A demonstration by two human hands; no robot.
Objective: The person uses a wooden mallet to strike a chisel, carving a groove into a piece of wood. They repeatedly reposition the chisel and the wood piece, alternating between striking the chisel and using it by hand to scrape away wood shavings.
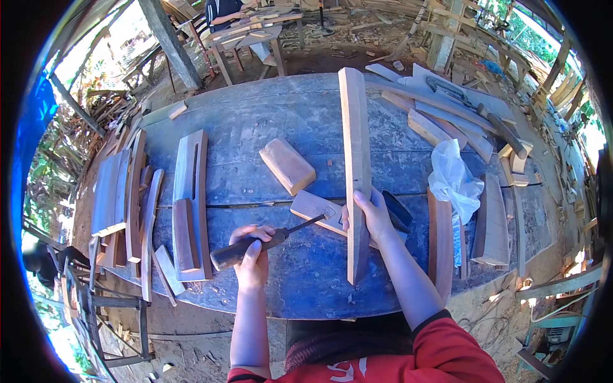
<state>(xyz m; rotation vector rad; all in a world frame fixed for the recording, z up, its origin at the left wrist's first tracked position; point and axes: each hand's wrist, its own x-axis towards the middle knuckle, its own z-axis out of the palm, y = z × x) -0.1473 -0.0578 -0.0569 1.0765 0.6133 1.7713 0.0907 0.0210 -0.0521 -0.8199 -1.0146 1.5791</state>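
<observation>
One broad blue bench (pixel 274 134) fills my view, with loose boards (pixel 112 191) gathered out at nine o'clock. Largest of the pieces near its middle is the long beam (pixel 356 153), which I see running from twelve to six o'clock. My right hand (pixel 373 220) grips it low down, thumb on the facing side and fingertips round the left edge; I can't tell whether its lower end touches the bench. Nearer nine o'clock lies the slotted board (pixel 198 223), a narrower strip (pixel 184 236) resting on it. Between the hands is a flat piece (pixel 313 205), partly hidden by the beam. My left hand (pixel 252 258) is wrapped round the handle of the chisel (pixel 274 239), whose blade points to two o'clock, its tip over the flat piece; contact is unclear to me. Crumpled clear plastic (pixel 454 175) sits at three o'clock. Smallest, the chunky block (pixel 287 166) lies at eleven, beside the flat piece.
</observation>
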